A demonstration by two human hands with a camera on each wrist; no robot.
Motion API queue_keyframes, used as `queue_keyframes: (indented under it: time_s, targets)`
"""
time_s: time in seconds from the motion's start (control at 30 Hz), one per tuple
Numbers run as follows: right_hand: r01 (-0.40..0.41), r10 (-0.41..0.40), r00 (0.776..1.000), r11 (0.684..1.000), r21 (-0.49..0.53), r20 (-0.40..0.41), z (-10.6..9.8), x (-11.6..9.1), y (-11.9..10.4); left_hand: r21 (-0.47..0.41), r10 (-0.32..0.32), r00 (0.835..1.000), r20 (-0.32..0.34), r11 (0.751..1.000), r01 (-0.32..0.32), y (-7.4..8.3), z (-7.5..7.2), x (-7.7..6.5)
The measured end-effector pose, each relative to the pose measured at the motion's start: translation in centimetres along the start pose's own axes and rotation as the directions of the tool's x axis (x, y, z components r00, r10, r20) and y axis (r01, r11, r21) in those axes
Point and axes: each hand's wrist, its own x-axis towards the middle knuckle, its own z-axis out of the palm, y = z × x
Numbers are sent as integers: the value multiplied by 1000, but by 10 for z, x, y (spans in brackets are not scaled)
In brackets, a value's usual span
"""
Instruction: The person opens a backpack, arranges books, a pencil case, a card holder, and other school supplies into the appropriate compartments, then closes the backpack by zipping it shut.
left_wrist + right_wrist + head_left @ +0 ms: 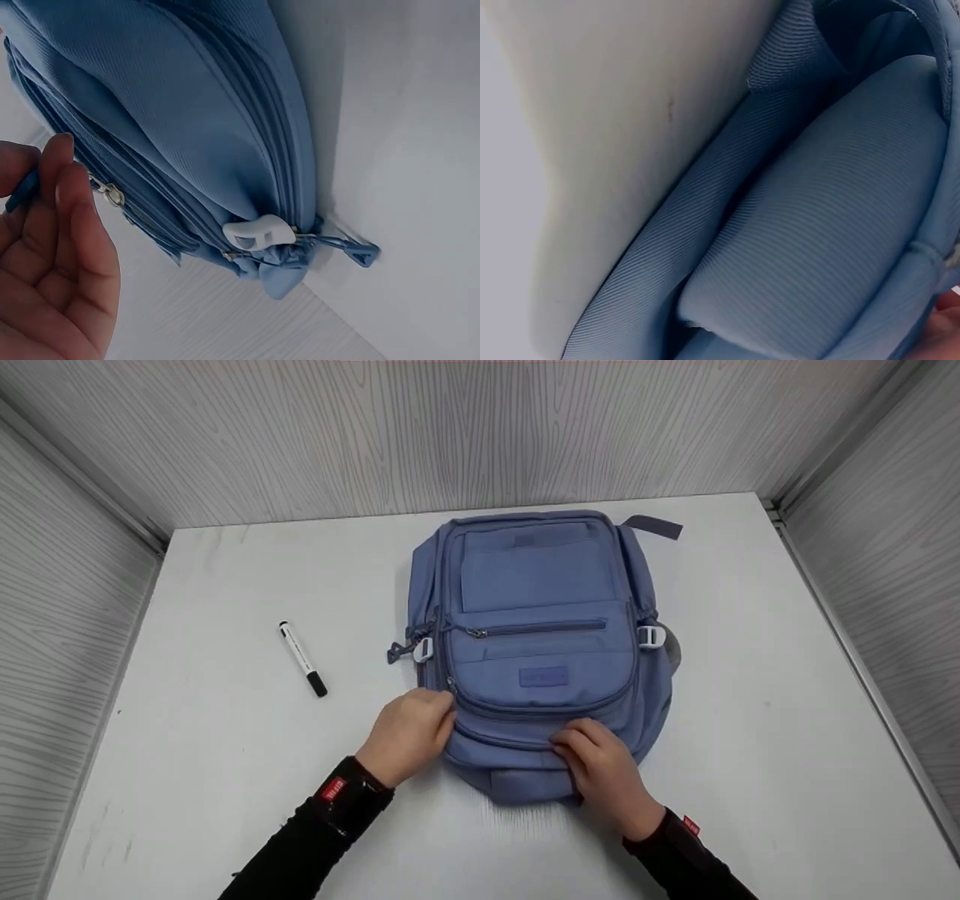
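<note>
A blue backpack [536, 574] lies front side up on a white table. At its lower left edge my left hand [409, 731] pinches a blue zipper pull [24, 189]. The metal zipper slider [113, 195] shows just beyond those fingers in the left wrist view. My right hand [606, 771] grips the fabric by the lower front zipper, its fingertips against the backpack. Only a bit of that hand's fingers [943, 330] appears at the lower right corner of the right wrist view; the blue side fabric [832, 202] fills most of it.
A white marker with black ends [303, 658] lies on the table [225, 750], left of the backpack. White buckles [651, 637] sit on the bag's sides, and a dark strap [660, 526] sticks out at its top right. Wood-grain panels [465, 435] enclose the table's back and sides.
</note>
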Motion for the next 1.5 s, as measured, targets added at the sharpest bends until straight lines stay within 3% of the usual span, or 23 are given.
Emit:
queue_keyframes:
  time_s: [0.27,0.47,0.63,0.87,1.0,1.13,1.27,1.5]
  targets:
    - [7,-7,1000,1000,14,-6,1,1,0,-50,144,990,4,988,-144,32,8,1]
    - [3,-2,1000,1000,24,-26,1,2,0,-28,278,959,49,960,-277,62,23,11]
    - [-5,6,1000,1000,19,-26,1,1,-1,-7,314,946,74,949,-314,74,29,18]
    - [-24,24,1000,1000,6,3,-1,2,-2,31,325,944,58,944,-327,60,26,11]
    - [-62,62,998,998,1,29,-4,5,-5,51,338,941,-3,940,-337,45,22,9]
    - [-80,85,994,994,-80,70,-5,11,-13,129,306,949,-77,947,-295,30,19,11]
    - [-89,101,993,985,-151,69,-2,14,-19,214,286,954,-90,941,-262,22,23,11]
    - [-125,125,992,992,-34,1,-7,12,-16,356,289,951,-107,904,-235,22,34,13]
